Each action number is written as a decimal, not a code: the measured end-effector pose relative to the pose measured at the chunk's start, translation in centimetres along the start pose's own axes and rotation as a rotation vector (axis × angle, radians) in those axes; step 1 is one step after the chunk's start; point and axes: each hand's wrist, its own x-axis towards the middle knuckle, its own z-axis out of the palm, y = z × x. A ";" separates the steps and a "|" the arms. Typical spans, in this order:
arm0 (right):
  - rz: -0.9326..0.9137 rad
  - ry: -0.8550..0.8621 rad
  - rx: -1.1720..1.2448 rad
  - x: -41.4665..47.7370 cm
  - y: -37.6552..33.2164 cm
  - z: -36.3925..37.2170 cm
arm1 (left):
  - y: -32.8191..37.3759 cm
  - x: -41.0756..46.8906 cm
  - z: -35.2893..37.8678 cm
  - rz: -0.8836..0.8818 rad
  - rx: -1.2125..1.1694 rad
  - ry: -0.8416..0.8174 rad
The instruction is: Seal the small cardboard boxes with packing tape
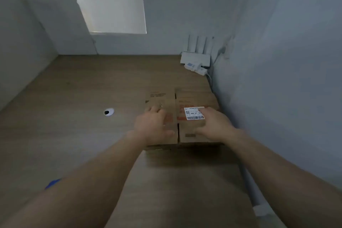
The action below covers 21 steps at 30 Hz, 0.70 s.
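Your arms reach forward, with your left hand and right hand flat, fingers relaxed and gripping nothing, each resting on a top flap of the cardboard box on the desk by the right wall.

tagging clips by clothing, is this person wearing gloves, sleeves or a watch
No gloves: the left hand and right hand are bare. The left forearm and right forearm are bare too, with no sleeve, watch or wristband in view. A small glint by the left hand's fingers might be a ring, but it is too blurred to tell.
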 end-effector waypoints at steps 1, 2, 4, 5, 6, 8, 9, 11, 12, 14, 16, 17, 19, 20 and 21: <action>0.032 -0.012 -0.003 0.7 0.7 0.6 | -0.2 0.8 0.6 -0.001 -0.001 -0.033; 0.088 -0.047 -0.025 1.3 1.1 1.0 | -0.4 1.6 1.1 -0.019 -0.001 -0.059; 0.155 -0.113 -0.055 2.1 1.9 2.2 | -1.0 2.8 2.5 -0.038 0.006 -0.123; 0.176 -0.120 -0.073 2.8 2.5 2.9 | -1.3 3.5 3.3 -0.037 0.008 -0.142; 0.210 -0.140 -0.098 3.2 2.8 3.3 | -1.6 4.1 4.1 -0.039 0.008 -0.163; 0.263 -0.177 -0.160 4.2 3.9 4.3 | -2.2 5.1 5.5 -0.038 0.020 -0.201; 0.292 -0.205 -0.181 4.6 4.4 4.8 | -2.4 5.4 6.3 -0.037 0.024 -0.224; 0.356 -0.259 -0.186 5.0 5.1 5.4 | -2.8 6.0 7.6 -0.046 0.027 -0.272; 0.386 -0.276 -0.188 5.0 5.5 5.7 | -2.9 6.1 8.1 -0.050 0.027 -0.301; 0.455 -0.313 -0.190 4.9 6.2 6.1 | -3.2 6.3 9.2 -0.068 0.016 -0.350; 0.498 -0.335 -0.174 4.8 7.0 6.5 | -3.6 6.4 10.0 -0.075 -0.005 -0.363; 0.505 -0.334 -0.159 4.7 7.4 6.7 | -3.8 6.4 10.5 -0.072 -0.019 -0.353; 0.504 -0.307 -0.124 4.6 8.0 7.1 | -4.2 6.3 11.1 -0.062 -0.040 -0.327; 0.497 -0.282 -0.109 4.5 8.2 7.2 | -4.4 6.2 11.2 -0.056 -0.042 -0.312; 0.488 -0.254 -0.100 4.5 8.3 7.2 | -4.5 6.0 11.2 -0.052 -0.038 -0.297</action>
